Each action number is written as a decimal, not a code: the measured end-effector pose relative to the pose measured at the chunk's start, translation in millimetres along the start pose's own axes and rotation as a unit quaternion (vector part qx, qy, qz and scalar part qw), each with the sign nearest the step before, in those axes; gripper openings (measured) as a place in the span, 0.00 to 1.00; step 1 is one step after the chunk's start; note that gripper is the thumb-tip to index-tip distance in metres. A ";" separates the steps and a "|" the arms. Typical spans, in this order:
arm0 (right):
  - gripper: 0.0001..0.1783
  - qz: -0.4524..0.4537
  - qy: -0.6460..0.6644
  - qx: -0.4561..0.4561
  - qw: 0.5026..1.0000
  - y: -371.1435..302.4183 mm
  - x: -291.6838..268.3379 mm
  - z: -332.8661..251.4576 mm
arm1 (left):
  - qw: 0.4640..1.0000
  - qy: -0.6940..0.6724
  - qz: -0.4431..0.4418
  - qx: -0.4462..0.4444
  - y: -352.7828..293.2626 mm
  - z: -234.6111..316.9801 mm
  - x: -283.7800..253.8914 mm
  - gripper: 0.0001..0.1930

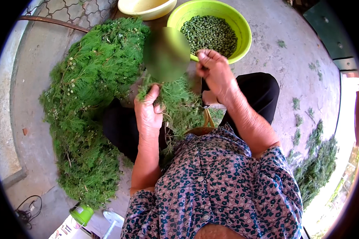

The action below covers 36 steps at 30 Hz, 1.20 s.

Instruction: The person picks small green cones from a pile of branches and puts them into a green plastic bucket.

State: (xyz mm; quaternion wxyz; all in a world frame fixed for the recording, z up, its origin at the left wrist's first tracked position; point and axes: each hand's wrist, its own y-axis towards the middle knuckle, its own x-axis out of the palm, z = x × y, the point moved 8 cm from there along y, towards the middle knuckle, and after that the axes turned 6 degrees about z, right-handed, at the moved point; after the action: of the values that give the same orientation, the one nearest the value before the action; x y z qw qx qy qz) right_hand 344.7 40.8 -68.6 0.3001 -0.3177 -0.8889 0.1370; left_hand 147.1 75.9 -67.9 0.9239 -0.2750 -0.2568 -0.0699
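My left hand (148, 109) is closed around a leafy green conifer branch (177, 93), whose feathery sprays spread to the right over my lap. A round blurred patch hides the upper part of it. At the near rim of a lime-green basin (243, 46), my right hand (216, 73) is raised with thumb and fingers pinched together. Whatever is between those fingertips is too small to make out. Many small, round green cones (209, 35) lie in the basin. To my left a large heap of cut conifer branches (93, 75) reaches along my leg, with pale round cones among its leaves.
A cream basin (147, 15) stands beyond the heap, left of the green one. More cut branches (317, 163) lie on the concrete at the right, with loose sprigs nearby. A small green bucket (82, 215) and a dark cable (27, 215) are at the lower left.
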 end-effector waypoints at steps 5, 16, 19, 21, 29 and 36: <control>0.21 0.092 -0.342 -0.266 0.896 56.6 -32.6 -84.7 | 0.982 -0.129 -0.087 -0.104 6.4 -9.1 3.2 0.12; 0.16 -0.201 -0.463 0.028 0.863 -31.1 19.7 24.5 | 0.945 -0.206 -0.245 -0.070 1.6 16.6 20.8 0.13; 0.22 -0.258 -0.442 0.137 0.848 -47.4 13.2 82.8 | 0.955 -0.188 -0.220 -0.068 6.1 15.0 22.7 0.14; 0.25 -0.184 -0.344 0.254 0.885 -58.0 2.1 107.6 | 0.965 -0.179 -0.184 -0.059 11.0 13.2 15.7 0.15; 0.04 -0.072 0.075 0.234 0.967 -51.4 26.0 127.2 | 0.944 -0.293 -0.155 0.007 21.3 16.5 8.6 0.17; 0.08 -0.055 0.111 0.136 0.983 -18.9 24.2 102.6 | 0.961 -0.206 0.167 0.078 26.1 7.4 -49.2 0.07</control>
State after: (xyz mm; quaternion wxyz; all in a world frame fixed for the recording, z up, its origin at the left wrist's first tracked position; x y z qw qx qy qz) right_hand 256.9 36.6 -129.8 0.4444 -0.2375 -0.8394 0.2035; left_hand 108.8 101.3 -100.2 0.8682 -0.2499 -0.3963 0.1636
